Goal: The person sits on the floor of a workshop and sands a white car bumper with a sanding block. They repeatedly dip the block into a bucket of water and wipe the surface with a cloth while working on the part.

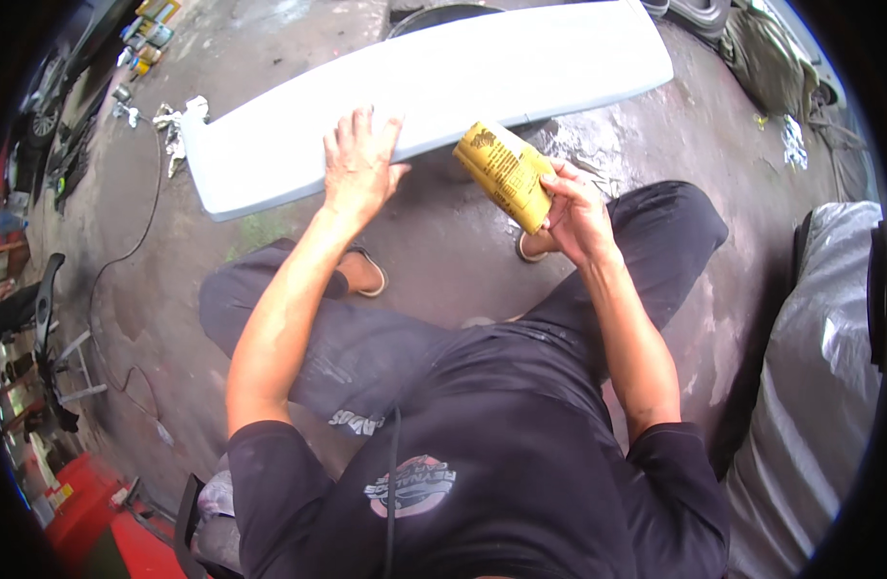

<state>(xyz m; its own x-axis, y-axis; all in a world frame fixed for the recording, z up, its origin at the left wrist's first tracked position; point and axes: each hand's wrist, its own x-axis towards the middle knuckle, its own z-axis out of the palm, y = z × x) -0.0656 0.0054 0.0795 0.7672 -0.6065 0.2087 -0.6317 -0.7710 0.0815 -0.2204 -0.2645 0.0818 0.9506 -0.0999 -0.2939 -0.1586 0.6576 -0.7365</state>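
A long white panel (414, 92), smooth and slightly curved with rounded ends, stretches across in front of me. My left hand (359, 166) lies on its near edge, palm down and fingers spread. In my right hand (578, 207) is a folded yellow sheet of sandpaper (506, 174), its printed back facing up. Thumb and fingers pinch its right edge. The sandpaper is held just off the panel's near edge, over my right foot.
Under the panel's far side shows a dark round rim (443, 17). Several small cans (149, 43) stand far left, near a cable (135, 246) on the stained floor. A silver cover (819, 367) drapes something at right. Red objects (86, 502) sit lower left.
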